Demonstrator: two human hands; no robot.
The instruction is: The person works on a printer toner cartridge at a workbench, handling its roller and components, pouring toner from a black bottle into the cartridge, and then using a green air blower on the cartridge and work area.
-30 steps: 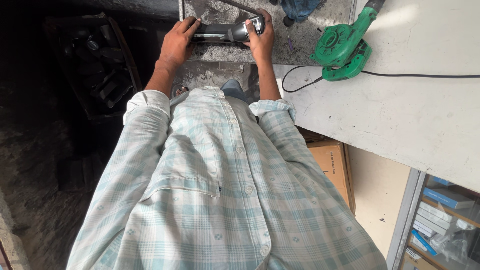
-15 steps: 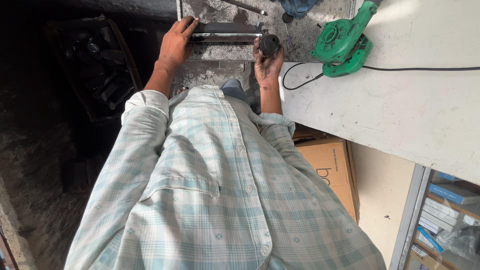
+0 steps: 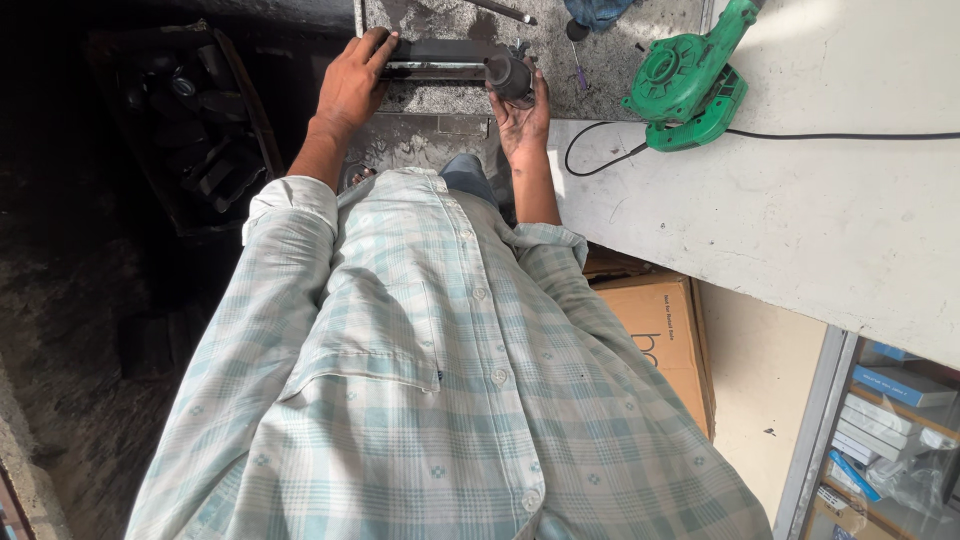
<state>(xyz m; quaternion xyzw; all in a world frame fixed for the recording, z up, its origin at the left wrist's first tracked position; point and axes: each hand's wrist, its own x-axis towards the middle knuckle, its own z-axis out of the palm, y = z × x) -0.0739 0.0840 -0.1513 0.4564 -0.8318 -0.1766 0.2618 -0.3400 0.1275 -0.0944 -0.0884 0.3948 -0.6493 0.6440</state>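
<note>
Both hands worked at the bench: the left hand point(image 3: 350, 85) gripped a dark metal bar point(image 3: 440, 60), the right hand point(image 3: 520, 105) cupped a black cylinder point(image 3: 508, 72) (beside the bar's end).

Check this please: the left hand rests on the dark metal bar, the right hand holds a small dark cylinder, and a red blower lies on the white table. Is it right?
One detail is wrong: the blower on the white table is green, not red, as the head view shows. The left hand does rest on the dark metal bar, and the right hand holds the small dark cylinder.
</note>
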